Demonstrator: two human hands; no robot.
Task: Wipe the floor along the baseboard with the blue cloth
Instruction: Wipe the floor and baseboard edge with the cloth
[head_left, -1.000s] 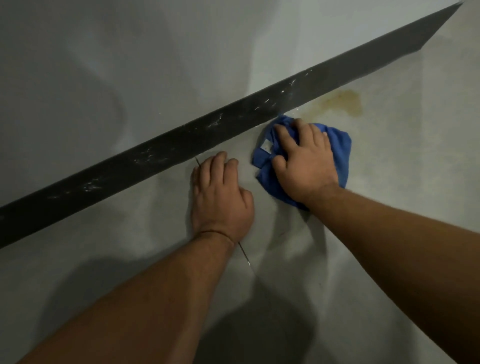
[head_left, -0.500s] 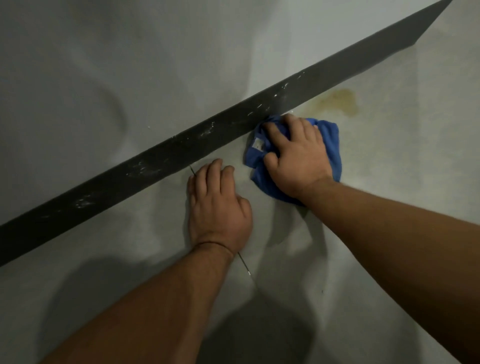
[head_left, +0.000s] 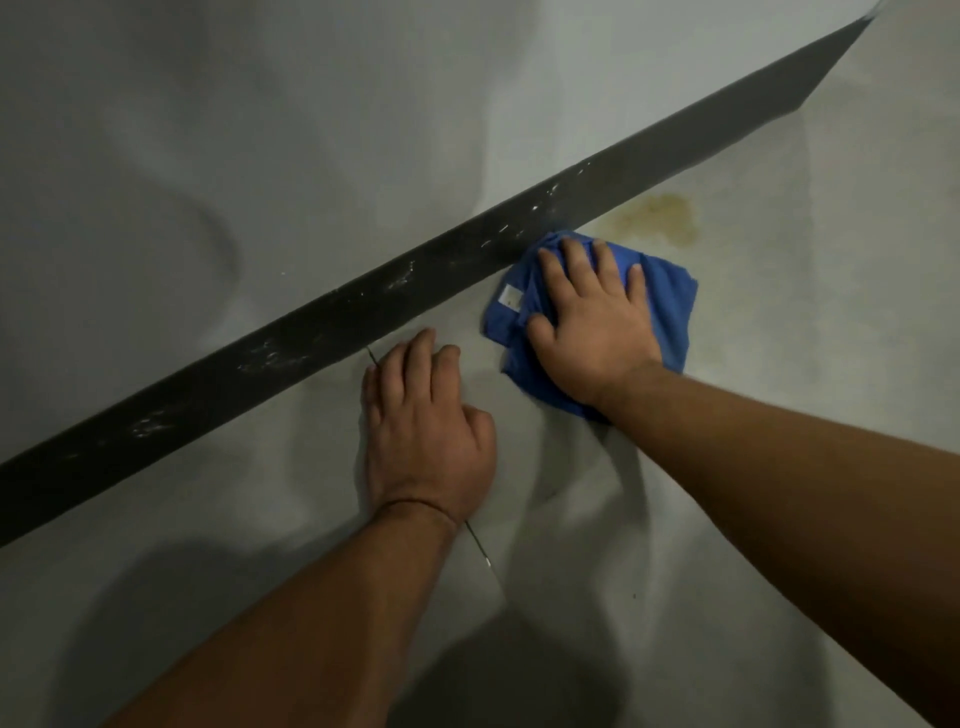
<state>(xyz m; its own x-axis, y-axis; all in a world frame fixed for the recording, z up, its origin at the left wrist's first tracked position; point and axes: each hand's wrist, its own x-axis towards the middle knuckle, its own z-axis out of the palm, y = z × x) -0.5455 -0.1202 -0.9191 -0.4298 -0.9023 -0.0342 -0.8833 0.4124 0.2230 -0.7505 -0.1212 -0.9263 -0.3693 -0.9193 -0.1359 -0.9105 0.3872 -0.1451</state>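
A crumpled blue cloth (head_left: 670, 306) with a small white label lies on the pale floor (head_left: 779, 415), its far edge touching the dark baseboard (head_left: 363, 312). My right hand (head_left: 592, 317) presses flat on top of the cloth, fingers spread and pointing toward the baseboard. To the left of the cloth my left hand (head_left: 426, 426) rests palm down on the bare floor, fingers together, holding nothing. Its fingertips stop just short of the baseboard.
The baseboard runs diagonally from lower left to upper right, scuffed with white marks, below a grey wall (head_left: 311, 130). A yellowish stain (head_left: 660, 218) sits on the floor just beyond the cloth. A thin tile joint (head_left: 483, 553) runs under my left wrist.
My right hand has shifted the cloth slightly along the baseboard, toward the stain. My left hand has stayed planted on the floor.
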